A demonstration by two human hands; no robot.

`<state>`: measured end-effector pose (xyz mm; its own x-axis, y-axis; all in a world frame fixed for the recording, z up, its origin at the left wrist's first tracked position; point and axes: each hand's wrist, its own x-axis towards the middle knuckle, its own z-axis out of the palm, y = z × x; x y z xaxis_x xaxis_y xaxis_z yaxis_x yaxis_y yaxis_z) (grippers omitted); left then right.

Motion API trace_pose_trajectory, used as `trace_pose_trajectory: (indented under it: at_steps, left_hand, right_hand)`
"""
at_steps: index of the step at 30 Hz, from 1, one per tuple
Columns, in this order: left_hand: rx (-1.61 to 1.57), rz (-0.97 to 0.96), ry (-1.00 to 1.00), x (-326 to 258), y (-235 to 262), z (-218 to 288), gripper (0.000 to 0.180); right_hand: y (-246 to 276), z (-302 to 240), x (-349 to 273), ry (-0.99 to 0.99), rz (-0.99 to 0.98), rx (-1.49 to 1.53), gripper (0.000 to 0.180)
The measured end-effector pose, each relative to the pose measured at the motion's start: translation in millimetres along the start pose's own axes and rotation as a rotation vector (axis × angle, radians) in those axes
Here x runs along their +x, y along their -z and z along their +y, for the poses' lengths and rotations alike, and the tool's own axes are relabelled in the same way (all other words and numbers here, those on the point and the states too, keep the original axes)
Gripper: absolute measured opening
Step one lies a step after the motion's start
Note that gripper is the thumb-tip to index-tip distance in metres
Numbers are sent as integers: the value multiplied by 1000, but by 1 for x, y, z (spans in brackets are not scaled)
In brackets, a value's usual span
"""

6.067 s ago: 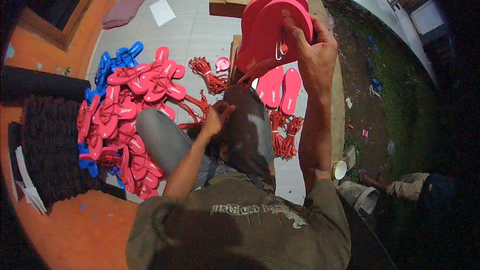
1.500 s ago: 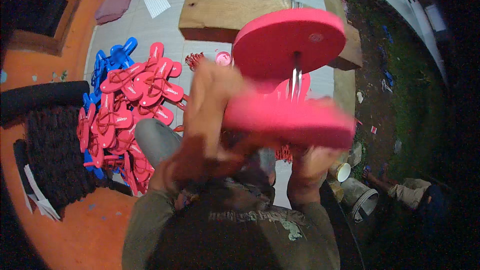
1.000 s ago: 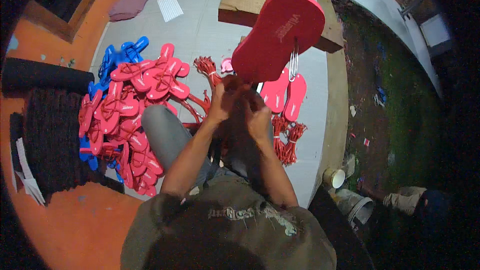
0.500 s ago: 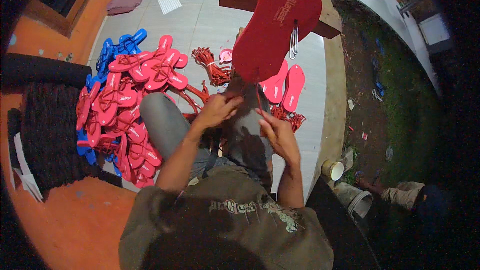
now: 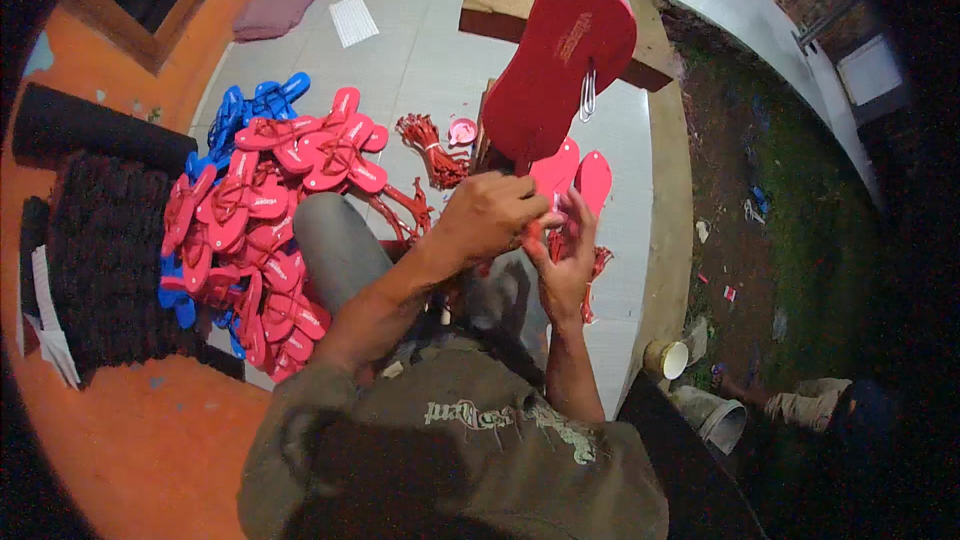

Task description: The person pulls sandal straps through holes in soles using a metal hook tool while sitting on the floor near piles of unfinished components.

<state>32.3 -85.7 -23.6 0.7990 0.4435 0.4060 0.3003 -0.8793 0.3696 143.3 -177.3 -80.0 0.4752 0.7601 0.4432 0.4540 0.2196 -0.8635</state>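
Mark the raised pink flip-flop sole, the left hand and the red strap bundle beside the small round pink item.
Raised pink flip-flop sole (image 5: 555,68): head view, middle of its face.
Left hand (image 5: 490,214): head view, back of the hand.
Red strap bundle (image 5: 434,153): head view, middle of the bundle.

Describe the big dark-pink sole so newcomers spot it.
Start at the wooden beam near the view's top. In front of its middle is a dark-pink flip-flop sole; the silver wire loop at its right edge sets it apart from the paler pink soles below.
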Motion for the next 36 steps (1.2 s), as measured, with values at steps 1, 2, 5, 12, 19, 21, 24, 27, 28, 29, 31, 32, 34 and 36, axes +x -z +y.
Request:
trace_pose_trajectory:
  at_steps: [1,2,5,12,19,21,24,27,28,29,31,32,34,36]
  left_hand:
    - [-135,98,-11,0,-3,-3,19]
    - [-275,183,-16,-4,-4,-3,16]
    - [-532,297,57,-19,5,-11,17]
    - [-1183,708,696,-55,12,-60,34]
    - [-1487,879,678,-5,0,-91,42]
    - [-1405,899,661,13,9,-90,43]
    - [-1150,899,559,34,22,-90,44]
    - [-944,765,429,57,41,-68,40]
    - [-879,741,355,67,43,-59,39]
    - [-814,716,289,75,41,-53,39]
    - [-526,718,249,85,39,-49,35]
    - [-393,709,227,89,36,-48,33]
    - [-286,764,167,94,37,-43,31]
    - [-228,808,109,101,41,-40,29]
  right_hand:
    - [-9,27,-8,-160,-103,92,30]
    - [-11,34,-13,-279,-216,159,31]
    - [-13,40,-24,-522,-576,262,31]
    - [56,29,-18,-481,-15,281,15]
    - [60,20,34,-244,322,619,12]
    - [49,20,49,-202,392,609,13]
    - [45,14,65,-265,326,781,20]
    - [47,27,77,-241,220,1004,28]
    - [45,36,85,-218,209,1027,28]
    - [43,42,89,-202,196,1049,29]
    - [31,12,97,-252,202,834,27]
    - [28,-4,97,-292,206,715,26]
    - [21,-20,95,-292,177,445,21]
    - [13,-23,103,-126,85,161,18]
